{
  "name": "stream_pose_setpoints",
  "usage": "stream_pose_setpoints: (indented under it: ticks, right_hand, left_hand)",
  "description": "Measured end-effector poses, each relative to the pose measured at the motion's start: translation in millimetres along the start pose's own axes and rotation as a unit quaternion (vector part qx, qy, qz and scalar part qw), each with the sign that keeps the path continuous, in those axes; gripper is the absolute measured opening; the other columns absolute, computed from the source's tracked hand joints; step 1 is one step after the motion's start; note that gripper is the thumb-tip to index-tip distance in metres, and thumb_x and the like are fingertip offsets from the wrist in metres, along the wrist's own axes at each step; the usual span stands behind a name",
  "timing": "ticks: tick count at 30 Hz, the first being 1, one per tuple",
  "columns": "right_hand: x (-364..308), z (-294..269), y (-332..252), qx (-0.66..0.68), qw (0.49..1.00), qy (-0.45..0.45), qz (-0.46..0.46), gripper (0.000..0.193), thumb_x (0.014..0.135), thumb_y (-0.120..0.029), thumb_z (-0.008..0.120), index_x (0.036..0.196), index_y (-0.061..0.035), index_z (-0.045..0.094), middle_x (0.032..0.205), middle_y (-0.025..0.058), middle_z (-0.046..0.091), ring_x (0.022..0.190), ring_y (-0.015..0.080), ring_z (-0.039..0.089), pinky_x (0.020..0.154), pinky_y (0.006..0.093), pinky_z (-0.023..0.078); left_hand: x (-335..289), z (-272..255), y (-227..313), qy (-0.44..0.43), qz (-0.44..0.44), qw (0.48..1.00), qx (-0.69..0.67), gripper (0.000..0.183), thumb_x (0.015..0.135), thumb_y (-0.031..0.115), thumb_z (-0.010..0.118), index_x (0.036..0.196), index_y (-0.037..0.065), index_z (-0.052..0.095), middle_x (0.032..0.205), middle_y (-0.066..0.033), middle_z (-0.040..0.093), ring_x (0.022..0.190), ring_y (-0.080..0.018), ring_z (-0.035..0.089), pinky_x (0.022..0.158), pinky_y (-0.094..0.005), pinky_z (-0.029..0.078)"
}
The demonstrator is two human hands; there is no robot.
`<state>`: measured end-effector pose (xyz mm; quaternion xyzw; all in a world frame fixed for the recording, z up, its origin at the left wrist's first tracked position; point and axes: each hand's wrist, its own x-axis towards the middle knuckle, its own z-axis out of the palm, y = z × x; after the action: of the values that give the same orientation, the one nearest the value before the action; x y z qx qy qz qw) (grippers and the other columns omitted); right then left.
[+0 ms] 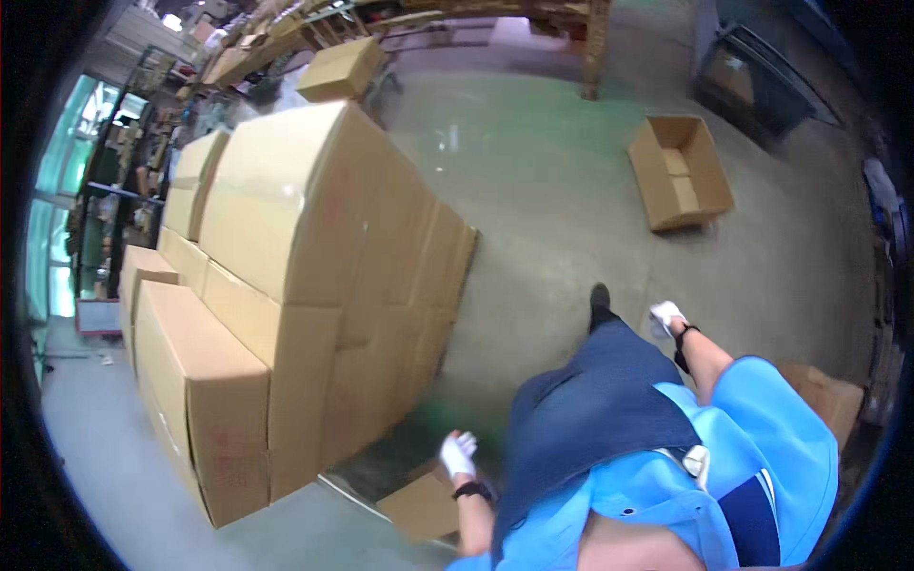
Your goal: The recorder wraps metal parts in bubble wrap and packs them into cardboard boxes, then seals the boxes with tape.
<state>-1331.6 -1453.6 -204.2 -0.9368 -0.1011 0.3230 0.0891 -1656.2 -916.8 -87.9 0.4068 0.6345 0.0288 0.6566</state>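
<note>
My left hand (458, 455), in a white glove with bare fingertips and a dark wristband, hangs low at my side. Its fingers are loosely bent and apart, with nothing in them. Just below and behind it is a flat brown cardboard piece or box (424, 504); whether they touch is unclear. My right hand (665, 317), gloved and banded alike, swings out in front of my hip, away from any object. Its fingers are blurred, and I see nothing held. To my left rises a stack of large closed cardboard boxes (314, 228).
Ahead on the right, an open-topped cardboard box (655, 186) sits on the grey-green floor (533, 171). A dark metal bin (762, 86) stands beyond it. Another carton (828, 400) is behind my right arm. Shelving (119, 190) lines the far left; a wooden frame (595, 48) stands ahead.
</note>
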Motion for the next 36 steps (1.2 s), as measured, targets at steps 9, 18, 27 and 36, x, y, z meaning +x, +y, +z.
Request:
stream_pose_setpoints:
  ticks: [9,18,27,36]
  right_hand:
    - [109.4,-129.5,6.5,0.501,0.835,-0.136,0.18,0.043,0.094,-0.041,0.048,0.108,-0.0038,0.063,0.09,0.0138,0.07,0.07,0.0244,0.066,0.06,0.0362,0.051]
    - [216.5,-195.5,21.3,0.587,0.794,0.03,0.156,0.037,0.09,-0.037,0.055,0.084,-0.0013,0.064,0.072,0.0068,0.063,0.065,0.0193,0.061,0.056,0.0332,0.047]
    - [292.5,-194.6,91.0,0.319,0.905,0.067,0.274,0.036,0.092,-0.036,0.047,0.092,-0.0061,0.068,0.08,0.0118,0.069,0.07,0.0238,0.064,0.062,0.0388,0.048]
    - [397.9,-174.3,179.2,0.192,0.853,-0.035,0.484,0.056,0.084,-0.028,0.053,0.135,-0.0059,0.045,0.112,0.019,0.065,0.105,0.0325,0.063,0.088,0.0407,0.051]
  left_hand:
    - [-27.0,269.9,60.5,-0.214,0.288,0.622,0.696,0.042,0.094,0.036,0.039,0.105,0.005,0.065,0.109,-0.0199,0.063,0.103,-0.0366,0.058,0.089,-0.0435,0.046]
    - [21.9,369.0,141.5,-0.315,0.336,0.557,0.691,0.04,0.095,0.032,0.038,0.107,0.003,0.062,0.107,-0.0189,0.064,0.1,-0.038,0.058,0.086,-0.0449,0.046]
    - [73.2,477.5,228.3,-0.267,0.257,0.599,0.71,0.039,0.091,0.034,0.05,0.11,0.005,0.067,0.114,-0.0171,0.064,0.108,-0.0319,0.06,0.095,-0.0387,0.046]
    - [55.2,562.8,228.9,-0.197,0.203,0.609,0.741,0.034,0.093,0.031,0.053,0.112,0.006,0.066,0.1,-0.0165,0.069,0.096,-0.0267,0.067,0.085,-0.0352,0.05]
